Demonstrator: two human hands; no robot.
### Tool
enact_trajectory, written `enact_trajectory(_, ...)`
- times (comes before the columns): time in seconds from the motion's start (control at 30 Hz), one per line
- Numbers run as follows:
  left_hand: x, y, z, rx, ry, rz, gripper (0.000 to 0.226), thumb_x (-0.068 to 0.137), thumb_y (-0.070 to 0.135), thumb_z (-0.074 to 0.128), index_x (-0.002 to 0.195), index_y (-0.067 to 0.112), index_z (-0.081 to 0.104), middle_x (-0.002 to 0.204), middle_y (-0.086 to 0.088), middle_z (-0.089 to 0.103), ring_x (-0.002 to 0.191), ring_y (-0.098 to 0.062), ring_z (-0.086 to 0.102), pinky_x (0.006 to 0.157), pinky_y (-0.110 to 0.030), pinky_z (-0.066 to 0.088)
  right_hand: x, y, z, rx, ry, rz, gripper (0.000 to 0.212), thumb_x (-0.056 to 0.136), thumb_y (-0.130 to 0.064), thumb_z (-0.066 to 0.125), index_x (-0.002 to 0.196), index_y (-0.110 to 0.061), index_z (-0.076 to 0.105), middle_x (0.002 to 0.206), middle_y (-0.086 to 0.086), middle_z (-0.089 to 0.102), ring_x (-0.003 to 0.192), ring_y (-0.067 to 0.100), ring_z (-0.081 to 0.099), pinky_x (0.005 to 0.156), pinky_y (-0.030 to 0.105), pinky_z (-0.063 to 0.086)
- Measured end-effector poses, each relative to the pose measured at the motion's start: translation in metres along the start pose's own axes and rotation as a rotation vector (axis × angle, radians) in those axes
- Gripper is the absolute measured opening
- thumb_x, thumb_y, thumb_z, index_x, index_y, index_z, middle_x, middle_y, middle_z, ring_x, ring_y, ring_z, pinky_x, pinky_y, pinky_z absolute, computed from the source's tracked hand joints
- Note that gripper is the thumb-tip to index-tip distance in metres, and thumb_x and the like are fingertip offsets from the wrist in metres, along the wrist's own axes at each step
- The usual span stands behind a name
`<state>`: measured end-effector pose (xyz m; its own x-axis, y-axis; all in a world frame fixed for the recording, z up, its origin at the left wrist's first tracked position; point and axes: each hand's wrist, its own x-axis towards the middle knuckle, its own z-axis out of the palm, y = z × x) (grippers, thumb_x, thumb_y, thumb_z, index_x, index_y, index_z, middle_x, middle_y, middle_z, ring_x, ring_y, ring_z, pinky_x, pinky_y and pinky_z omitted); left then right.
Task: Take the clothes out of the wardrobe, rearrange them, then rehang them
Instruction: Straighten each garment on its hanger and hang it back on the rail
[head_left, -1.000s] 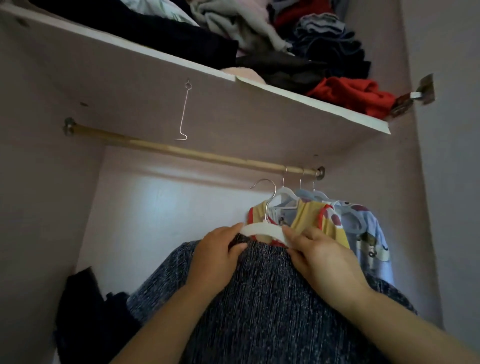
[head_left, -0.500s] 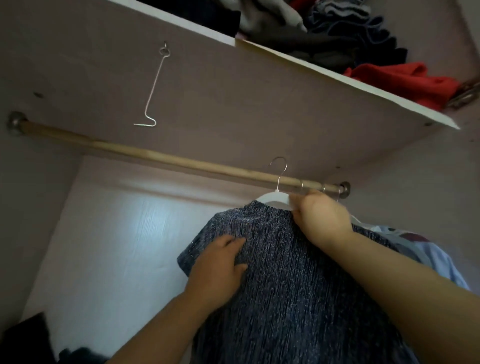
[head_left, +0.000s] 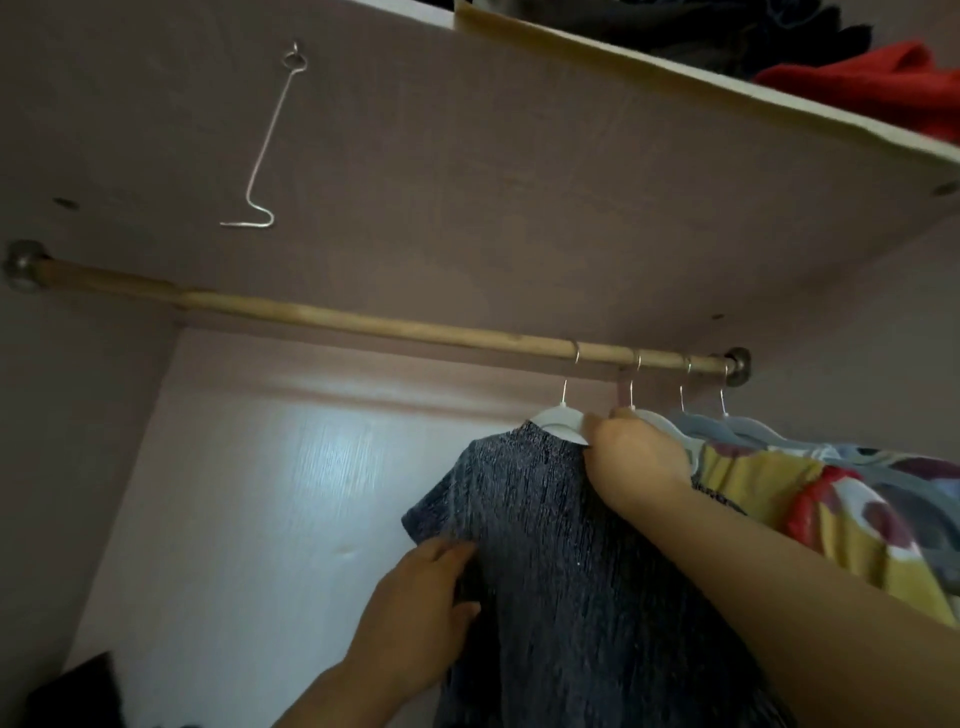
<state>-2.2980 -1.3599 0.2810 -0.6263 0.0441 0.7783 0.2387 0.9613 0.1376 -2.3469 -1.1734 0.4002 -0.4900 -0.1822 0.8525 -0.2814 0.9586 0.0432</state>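
A dark blue speckled garment (head_left: 561, 561) hangs on a white hanger (head_left: 558, 418) whose metal hook sits over the wooden rail (head_left: 363, 325). My right hand (head_left: 636, 462) grips the hanger's right shoulder at the garment's neck. My left hand (head_left: 421, 608) holds the garment's left edge below the sleeve, fingers curled into the fabric. To the right, three more hangers carry clothes, the nearest a yellow, red and white patterned piece (head_left: 810, 493).
A shelf board (head_left: 571, 156) lies overhead with red cloth (head_left: 878, 83) and dark folded clothes on top. A bent wire hook (head_left: 260, 156) dangles from its underside. Dark clothing (head_left: 72, 691) lies at the bottom left. The rail's left stretch carries nothing.
The hanger's hook has gone from below the rail onto the rail. My right hand stayed on the hanger; my left hand slid down the garment's left side. The view tilted upward.
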Motion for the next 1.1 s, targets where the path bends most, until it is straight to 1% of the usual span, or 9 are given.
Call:
enact_trajectory(0.1, -0.007, 0.003, -0.003, 0.003, -0.027, -0.014, 0.058, 0.095, 0.032, 0.05, 0.146, 0.029, 0.024, 0.15, 0.01, 0.027, 0.133, -0.008, 0.031, 0.108, -0.017, 0.025, -0.017, -0.001, -0.006, -0.036, -0.022, -0.026, 0.039, 0.09, -0.017, 0.048, 0.129, -0.015, 0.047, 0.117, 0.008, 0.051, 0.108, 0.029, 0.051, 0.083, 0.037, 0.043)
enact_trajectory(0.17, -0.014, 0.009, -0.008, -0.014, -0.042, -0.017, 0.057, 0.095, 0.031, 0.05, 0.146, 0.028, 0.024, 0.15, 0.007, 0.027, 0.134, -0.011, 0.031, 0.108, -0.02, 0.026, -0.034, -0.004, -0.009, -0.085, -0.012, -0.074, 0.046, 0.089, -0.019, 0.051, 0.135, -0.017, 0.044, 0.13, 0.009, 0.045, 0.121, 0.029, 0.041, 0.099, 0.04, 0.033)
enact_trajectory(0.27, -0.027, 0.018, -0.019, -0.045, -0.058, -0.023, 0.055, 0.095, 0.03, 0.051, 0.145, 0.027, 0.028, 0.147, 0.003, 0.034, 0.131, -0.014, 0.034, 0.106, -0.025, 0.031, -0.067, -0.01, -0.017, -0.109, -0.039, -0.144, 0.047, 0.089, -0.02, 0.051, 0.136, -0.021, 0.044, 0.136, 0.007, 0.04, 0.127, 0.029, 0.034, 0.108, 0.043, 0.024)
enact_trajectory(0.43, -0.059, 0.029, -0.028, -0.063, -0.119, -0.065, 0.056, 0.094, 0.031, 0.053, 0.145, 0.024, 0.031, 0.145, -0.004, 0.037, 0.13, -0.021, 0.037, 0.105, -0.032, 0.034, -0.133, -0.021, -0.027, -0.068, -0.244, -0.165, 0.044, 0.092, -0.02, 0.049, 0.135, -0.021, 0.044, 0.137, 0.006, 0.038, 0.127, 0.027, 0.034, 0.108, 0.042, 0.026)
enact_trajectory(0.7, -0.15, 0.057, -0.004, -0.077, -0.325, -0.111, 0.058, 0.093, 0.034, 0.053, 0.145, 0.022, 0.031, 0.142, -0.006, 0.038, 0.127, -0.025, 0.039, 0.102, -0.037, 0.036, -0.269, -0.015, -0.037, -0.004, -0.561, -0.107, 0.047, 0.092, -0.03, 0.049, 0.138, -0.023, 0.039, 0.135, 0.005, 0.039, 0.125, 0.028, 0.036, 0.103, 0.038, 0.031)
enact_trajectory(0.8, -0.195, 0.077, -0.001, -0.077, -0.388, -0.079, 0.056, 0.093, 0.033, 0.053, 0.144, 0.022, 0.034, 0.138, -0.005, 0.042, 0.125, -0.022, 0.041, 0.1, -0.034, 0.038, -0.324, -0.011, -0.049, 0.023, -0.627, -0.086, 0.053, 0.09, -0.034, 0.051, 0.14, -0.029, 0.035, 0.134, 0.004, 0.04, 0.125, 0.027, 0.038, 0.1, 0.035, 0.033)
enact_trajectory(0.87, -0.227, 0.095, -0.005, -0.044, -0.431, -0.037, 0.056, 0.093, 0.033, 0.051, 0.145, 0.022, 0.032, 0.14, -0.004, 0.04, 0.126, -0.023, 0.041, 0.1, -0.033, 0.038, -0.362, -0.007, -0.063, 0.067, -0.673, -0.058, 0.055, 0.091, -0.035, 0.049, 0.143, -0.028, 0.032, 0.134, 0.006, 0.04, 0.124, 0.028, 0.039, 0.1, 0.035, 0.034)
enact_trajectory(0.93, -0.261, 0.116, -0.014, -0.02, -0.469, -0.014, 0.053, 0.094, 0.033, 0.049, 0.144, 0.022, 0.034, 0.139, -0.004, 0.041, 0.12, -0.024, 0.047, 0.098, -0.035, 0.041, -0.401, -0.001, -0.082, 0.096, -0.711, -0.025, 0.055, 0.091, -0.032, 0.05, 0.143, -0.025, 0.032, 0.135, 0.007, 0.04, 0.123, 0.029, 0.04, 0.1, 0.035, 0.035)
enact_trajectory(1.1, -0.36, 0.178, -0.038, 0.047, -0.603, 0.004, 0.042, 0.092, 0.035, 0.051, 0.13, 0.018, 0.047, 0.123, -0.004, 0.05, 0.112, -0.024, 0.051, 0.09, -0.039, 0.045, -0.507, 0.031, -0.145, 0.098, -0.777, 0.066, 0.056, 0.092, -0.033, 0.05, 0.143, -0.024, 0.031, 0.137, 0.005, 0.041, 0.123, 0.025, 0.041, 0.101, 0.035, 0.035)
